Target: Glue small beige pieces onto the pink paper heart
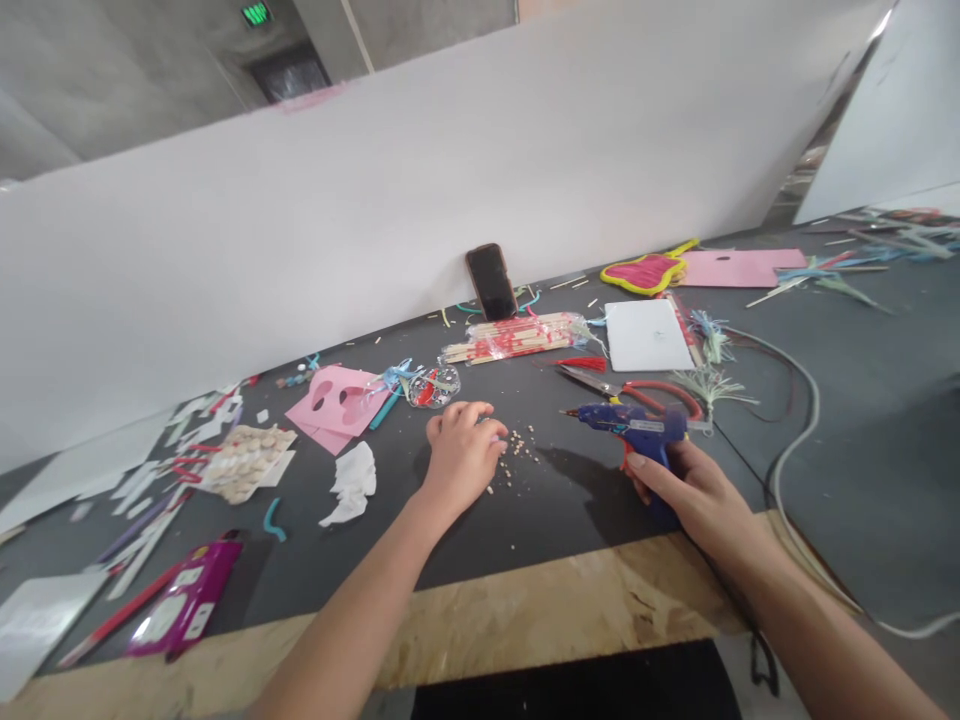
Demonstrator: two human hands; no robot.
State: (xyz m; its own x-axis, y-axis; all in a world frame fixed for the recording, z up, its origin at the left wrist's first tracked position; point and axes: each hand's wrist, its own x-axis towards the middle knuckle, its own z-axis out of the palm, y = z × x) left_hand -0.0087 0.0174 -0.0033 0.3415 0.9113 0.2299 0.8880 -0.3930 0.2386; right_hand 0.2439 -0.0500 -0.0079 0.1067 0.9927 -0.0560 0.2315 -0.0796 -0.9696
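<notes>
My right hand (694, 490) is wrapped around the handle of a blue hot glue gun (637, 425), its nozzle pointing left above the dark table. My left hand (465, 455) reaches low over the tabletop with bent fingers drawn together. Its fingertips are at the edge of a scatter of tiny pale wooden bits (517, 445); whatever they pinch is hidden. Just beyond the glue gun lie scissors (645, 392) with red handles. A clear round bag (433, 386) with a red pattern rests past my left hand.
A phone (491, 282) leans on the white partition (420, 200) behind packs of wooden sticks (517, 338). A white board (649, 336) and pink card (742, 268) lie right. Crumpled tissue (352, 482) and a purple pack (187, 597) are left. A white cable (814, 420) curves along the right.
</notes>
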